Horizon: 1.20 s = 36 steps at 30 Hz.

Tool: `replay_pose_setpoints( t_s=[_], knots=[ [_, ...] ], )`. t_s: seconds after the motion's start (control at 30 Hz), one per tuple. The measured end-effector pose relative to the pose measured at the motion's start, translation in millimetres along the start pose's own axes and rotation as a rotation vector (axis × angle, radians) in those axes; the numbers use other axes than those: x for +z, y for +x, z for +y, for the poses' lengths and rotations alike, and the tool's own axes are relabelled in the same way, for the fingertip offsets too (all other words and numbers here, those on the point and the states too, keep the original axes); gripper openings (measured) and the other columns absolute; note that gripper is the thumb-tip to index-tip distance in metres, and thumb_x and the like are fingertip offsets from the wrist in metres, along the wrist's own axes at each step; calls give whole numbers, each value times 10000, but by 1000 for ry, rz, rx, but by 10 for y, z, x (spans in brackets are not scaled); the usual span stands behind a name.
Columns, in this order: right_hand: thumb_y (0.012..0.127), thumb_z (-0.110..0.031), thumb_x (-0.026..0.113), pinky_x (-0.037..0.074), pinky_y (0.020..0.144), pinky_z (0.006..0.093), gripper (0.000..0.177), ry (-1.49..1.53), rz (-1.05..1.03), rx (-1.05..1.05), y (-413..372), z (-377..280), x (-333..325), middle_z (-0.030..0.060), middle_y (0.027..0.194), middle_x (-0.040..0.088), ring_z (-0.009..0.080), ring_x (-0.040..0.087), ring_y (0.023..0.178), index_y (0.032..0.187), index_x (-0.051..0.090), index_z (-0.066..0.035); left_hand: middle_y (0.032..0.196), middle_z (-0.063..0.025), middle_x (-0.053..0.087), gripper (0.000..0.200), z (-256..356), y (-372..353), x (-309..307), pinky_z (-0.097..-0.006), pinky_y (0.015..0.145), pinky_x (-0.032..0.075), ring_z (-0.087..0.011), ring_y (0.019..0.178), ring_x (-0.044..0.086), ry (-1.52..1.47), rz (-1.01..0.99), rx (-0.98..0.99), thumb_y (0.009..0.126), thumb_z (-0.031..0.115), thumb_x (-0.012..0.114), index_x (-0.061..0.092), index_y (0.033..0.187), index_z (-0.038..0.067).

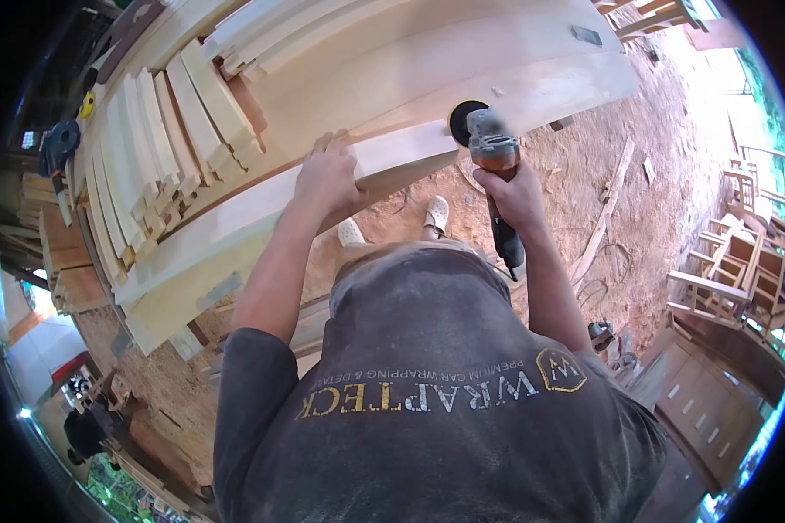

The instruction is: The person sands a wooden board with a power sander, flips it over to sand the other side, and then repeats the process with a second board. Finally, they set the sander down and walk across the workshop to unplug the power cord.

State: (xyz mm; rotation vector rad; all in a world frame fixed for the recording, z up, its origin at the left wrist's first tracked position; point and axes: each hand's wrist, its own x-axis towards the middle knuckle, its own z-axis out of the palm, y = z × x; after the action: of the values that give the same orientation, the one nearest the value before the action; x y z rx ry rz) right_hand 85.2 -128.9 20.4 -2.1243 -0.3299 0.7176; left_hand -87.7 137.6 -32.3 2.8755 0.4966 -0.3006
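Note:
My right hand (516,190) is wrapped around the body of an angle grinder (494,150) with an orange and black housing. Its round sanding disc (456,122), black with a yellow rim, sits right at the end of a long pale wooden board (401,150). That board lies along the near edge of the worktable (358,91). Further left on it, my left hand (326,174) grips the board, fingers over the top and thumb on the near side.
Several cut wooden pieces (166,131) lie side by side on the table's left, with a blue tool (61,139) beyond them. A small grey block (587,35) rests at the far right corner. Sawdust and offcuts cover the floor (576,200); wooden chair frames (728,261) stand at right.

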Motion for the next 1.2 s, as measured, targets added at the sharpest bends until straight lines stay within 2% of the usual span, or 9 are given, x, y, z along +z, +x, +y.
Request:
replay_pose_setpoints(
  t_s=[0.07, 0.13, 0.37, 0.43, 0.83, 0.93, 1.0, 1.07, 1.2],
  knots=[
    [791, -271, 810, 546, 758, 357, 440, 41, -40, 63, 18, 0, 14, 105, 898, 727, 191, 696, 797, 1108, 676, 4, 1351, -199, 594, 559, -7, 4, -10, -447, 1151, 418, -362, 1352, 498, -16, -54, -25, 708, 379, 838, 743, 1082, -27],
    [791, -263, 810, 544, 695, 349, 416, -31, 51, -86, 50, 59, 33, 92, 836, 713, 175, 677, 718, 1077, 681, 9, 1352, -188, 597, 557, -10, 2, -16, -452, 1140, 427, -352, 1369, 482, -2, -66, 0, 712, 376, 834, 744, 1099, -15],
    [813, -251, 797, 518, 682, 325, 338, -8, 91, -106, 123, 160, -4, 47, 800, 696, 142, 650, 717, 1017, 728, 10, 1358, -167, 588, 561, 11, 12, -70, -456, 1125, 438, -339, 1362, 479, 3, -108, -26, 704, 400, 845, 751, 1088, 1],
    [817, -248, 792, 516, 685, 322, 331, -16, 176, 18, 127, 107, -43, 46, 802, 694, 134, 646, 729, 1010, 732, 13, 1341, -163, 590, 562, 14, 17, -72, -455, 1115, 442, -341, 1347, 489, 0, -141, -40, 707, 412, 847, 752, 1085, 7],
    [801, -287, 789, 525, 657, 348, 351, 5, 82, -55, 82, 78, -31, 72, 753, 686, 165, 659, 684, 976, 711, 7, 1299, -165, 605, 577, 17, 4, -104, -437, 1111, 445, -328, 1294, 534, 1, -144, -43, 715, 420, 845, 744, 1116, 17],
    [802, -286, 781, 512, 617, 351, 314, -9, 138, 25, 152, 164, -108, 58, 702, 666, 154, 644, 644, 907, 720, 3, 1292, -174, 613, 576, 6, 2, -41, -442, 1123, 436, -336, 1309, 523, 0, -78, -17, 715, 417, 846, 746, 1105, 6],
    [835, -268, 782, 481, 645, 287, 300, 94, 122, 34, 183, 202, -123, 10, 802, 670, 90, 606, 702, 991, 741, -15, 1307, -176, 610, 563, -9, -1, 11, -442, 1119, 441, -339, 1310, 525, 17, -31, -1, 710, 414, 849, 747, 1079, 1],
    [840, -264, 777, 476, 642, 284, 292, 68, 146, 20, 148, 217, -121, 6, 801, 666, 90, 602, 701, 994, 742, -18, 1322, -178, 608, 550, -40, -3, 33, -441, 1115, 446, -343, 1311, 526, 37, 11, 11, 706, 411, 852, 748, 1052, -4],
    [852, -248, 767, 466, 640, 275, 271, 215, 153, 7, 31, 276, -143, -6, 800, 659, 92, 589, 698, 1003, 740, -25, 1213, -228, 654, 504, -70, 58, -244, -432, 1002, 524, -366, 1153, 634, -141, -128, 44, 673, 353, 829, 724, 990, -25]
  ],
)
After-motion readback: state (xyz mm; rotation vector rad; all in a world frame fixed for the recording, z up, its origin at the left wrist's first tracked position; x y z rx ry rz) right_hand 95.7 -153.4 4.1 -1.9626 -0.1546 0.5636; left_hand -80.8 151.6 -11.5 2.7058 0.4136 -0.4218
